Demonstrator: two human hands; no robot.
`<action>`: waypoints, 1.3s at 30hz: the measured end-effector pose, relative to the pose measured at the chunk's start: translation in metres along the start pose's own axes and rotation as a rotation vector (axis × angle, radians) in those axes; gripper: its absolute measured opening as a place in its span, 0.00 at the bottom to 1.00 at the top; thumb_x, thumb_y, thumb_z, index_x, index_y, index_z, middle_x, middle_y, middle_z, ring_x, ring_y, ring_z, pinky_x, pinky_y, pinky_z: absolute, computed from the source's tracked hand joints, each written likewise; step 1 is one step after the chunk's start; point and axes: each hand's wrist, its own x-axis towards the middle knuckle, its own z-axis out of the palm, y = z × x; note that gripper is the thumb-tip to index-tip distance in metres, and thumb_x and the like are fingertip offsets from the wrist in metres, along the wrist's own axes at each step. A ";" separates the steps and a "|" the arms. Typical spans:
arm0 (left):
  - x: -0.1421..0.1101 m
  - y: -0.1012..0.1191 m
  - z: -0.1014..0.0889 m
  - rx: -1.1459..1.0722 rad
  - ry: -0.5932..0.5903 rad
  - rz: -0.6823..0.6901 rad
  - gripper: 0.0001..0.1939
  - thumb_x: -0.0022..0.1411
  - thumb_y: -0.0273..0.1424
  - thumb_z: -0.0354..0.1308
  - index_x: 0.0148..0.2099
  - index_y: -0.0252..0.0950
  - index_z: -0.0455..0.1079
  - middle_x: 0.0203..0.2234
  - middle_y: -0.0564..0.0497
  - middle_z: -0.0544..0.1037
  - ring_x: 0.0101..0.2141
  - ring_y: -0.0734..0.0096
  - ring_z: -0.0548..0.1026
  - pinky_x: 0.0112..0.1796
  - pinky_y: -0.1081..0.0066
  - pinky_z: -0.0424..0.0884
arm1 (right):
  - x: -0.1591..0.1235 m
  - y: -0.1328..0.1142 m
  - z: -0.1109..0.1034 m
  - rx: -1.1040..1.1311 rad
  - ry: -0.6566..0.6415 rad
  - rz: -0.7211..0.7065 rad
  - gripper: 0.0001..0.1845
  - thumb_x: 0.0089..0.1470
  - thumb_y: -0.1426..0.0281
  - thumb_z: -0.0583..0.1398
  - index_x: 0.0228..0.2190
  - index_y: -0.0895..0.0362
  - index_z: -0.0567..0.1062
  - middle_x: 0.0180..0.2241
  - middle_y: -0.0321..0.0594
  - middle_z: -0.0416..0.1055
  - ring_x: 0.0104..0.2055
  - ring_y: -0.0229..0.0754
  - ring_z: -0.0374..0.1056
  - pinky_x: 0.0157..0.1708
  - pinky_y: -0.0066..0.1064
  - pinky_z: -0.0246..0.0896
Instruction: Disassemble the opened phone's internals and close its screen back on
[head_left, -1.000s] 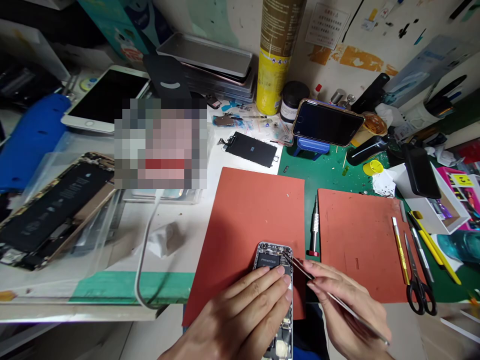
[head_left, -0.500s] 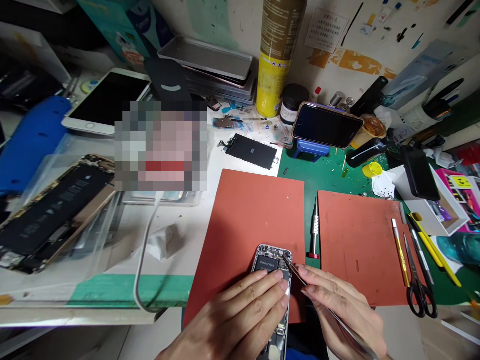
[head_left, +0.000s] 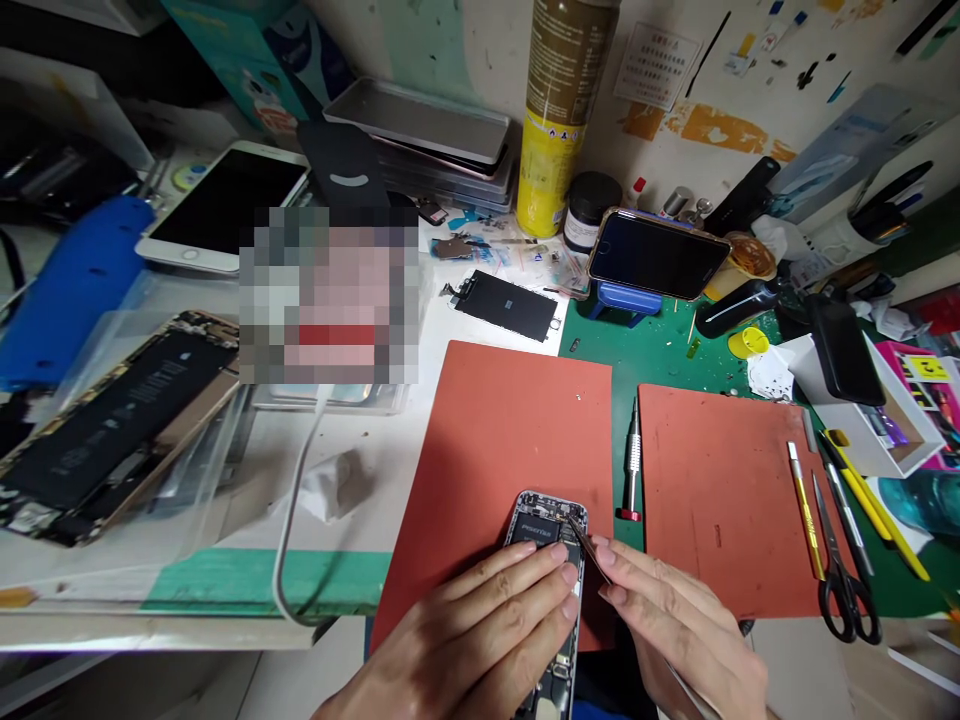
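Left hand [head_left: 472, 630]: flat over the phone [head_left: 546, 504], back up, its fingers [head_left: 510, 608] side by side and resting on it.
Right hand [head_left: 686, 625]: leans in, its fingers [head_left: 645, 562] pinching thin tweezers [head_left: 591, 555], with the tips at the phone's top.
White box [head_left: 862, 437]: off to the right, something purple [head_left: 892, 430] inside.
Phone: over the red mat [head_left: 517, 420], low end past its edge; opened up, silver rim, black battery [head_left: 534, 530], tiny shiny bits.
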 end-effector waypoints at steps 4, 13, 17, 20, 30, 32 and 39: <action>-0.004 -0.003 0.004 0.016 0.027 0.036 0.20 0.80 0.25 0.47 0.65 0.28 0.73 0.65 0.45 0.77 0.69 0.60 0.70 0.67 0.59 0.73 | 0.008 0.000 -0.005 -0.034 -0.091 -0.030 0.24 0.68 0.84 0.59 0.63 0.61 0.74 0.51 0.50 0.84 0.55 0.49 0.81 0.49 0.35 0.84; -0.011 -0.005 0.009 0.015 0.048 0.040 0.21 0.81 0.34 0.51 0.67 0.31 0.72 0.66 0.43 0.76 0.68 0.60 0.72 0.67 0.60 0.72 | 0.002 -0.008 0.000 -0.081 -0.064 -0.021 0.17 0.65 0.85 0.61 0.52 0.64 0.81 0.50 0.51 0.85 0.57 0.52 0.80 0.53 0.39 0.83; -0.011 -0.005 0.008 0.023 0.046 0.042 0.21 0.81 0.33 0.49 0.67 0.30 0.73 0.66 0.42 0.76 0.68 0.60 0.72 0.67 0.60 0.72 | 0.003 -0.011 -0.002 -0.137 -0.077 -0.041 0.18 0.65 0.84 0.62 0.53 0.61 0.81 0.52 0.50 0.84 0.56 0.53 0.80 0.53 0.41 0.83; -0.008 -0.006 0.007 0.038 0.044 0.053 0.21 0.81 0.30 0.47 0.65 0.29 0.73 0.66 0.43 0.76 0.68 0.61 0.72 0.67 0.61 0.72 | 0.003 -0.010 -0.003 -0.160 -0.086 -0.062 0.17 0.64 0.84 0.63 0.51 0.61 0.82 0.52 0.49 0.84 0.56 0.53 0.81 0.53 0.41 0.83; -0.006 -0.006 0.004 -0.007 -0.003 0.053 0.21 0.81 0.33 0.49 0.67 0.31 0.72 0.67 0.41 0.74 0.68 0.61 0.71 0.68 0.60 0.69 | 0.000 -0.008 -0.001 -0.198 -0.133 -0.078 0.18 0.62 0.84 0.66 0.51 0.62 0.82 0.53 0.49 0.84 0.57 0.53 0.80 0.56 0.41 0.81; -0.005 -0.006 0.003 0.018 -0.005 0.062 0.20 0.81 0.30 0.48 0.66 0.29 0.73 0.67 0.42 0.74 0.69 0.61 0.70 0.68 0.60 0.69 | 0.001 -0.009 -0.001 -0.187 -0.119 -0.074 0.18 0.62 0.83 0.66 0.52 0.61 0.82 0.53 0.49 0.83 0.57 0.53 0.80 0.56 0.42 0.81; 0.001 -0.006 0.001 0.059 0.011 0.082 0.22 0.78 0.21 0.43 0.64 0.27 0.73 0.66 0.43 0.75 0.69 0.59 0.70 0.66 0.59 0.72 | 0.005 -0.009 -0.002 -0.192 -0.132 -0.086 0.17 0.64 0.84 0.63 0.51 0.61 0.83 0.51 0.48 0.84 0.56 0.52 0.81 0.55 0.40 0.81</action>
